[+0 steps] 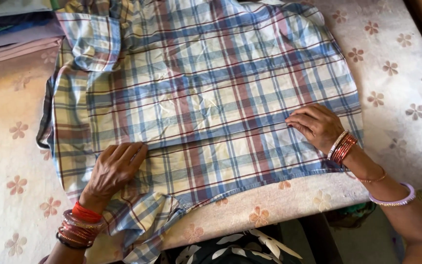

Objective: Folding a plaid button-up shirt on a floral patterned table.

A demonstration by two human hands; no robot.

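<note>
Pressing flat with fingers together, the left hand (116,168) and right hand (318,124) sit on a horizontal fold crossing the plaid shirt (206,88), which fills the upper centre of the frame on the flowered table cover (401,88), fabric stretching away above both fingertips.

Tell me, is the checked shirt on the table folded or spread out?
Spread out mostly: the shirt lies flat on the table cover under the left hand and right hand; one fold line runs between them.
</note>
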